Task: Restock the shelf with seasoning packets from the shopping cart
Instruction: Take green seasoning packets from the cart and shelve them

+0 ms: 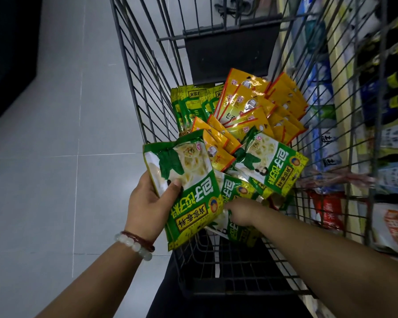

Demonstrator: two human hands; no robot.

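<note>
Materials and finishes inside a grey metal wire shopping cart (147, 72).

Glossy green plastic seasoning packets (191, 191) and glossy yellow plastic packets (246, 104) are catching glare on their smooth, crinkling film; the cart's thin wire is showing a dull grey coating, the pale floor tiles (55, 157) are reflecting a soft, smooth sheen, and translucent white polished beads with a dark red cord bracelet (136, 243) are gleaming faintly.

Two hands (147, 203), one cart (133, 72), many uncounted packets (246, 104)
</note>
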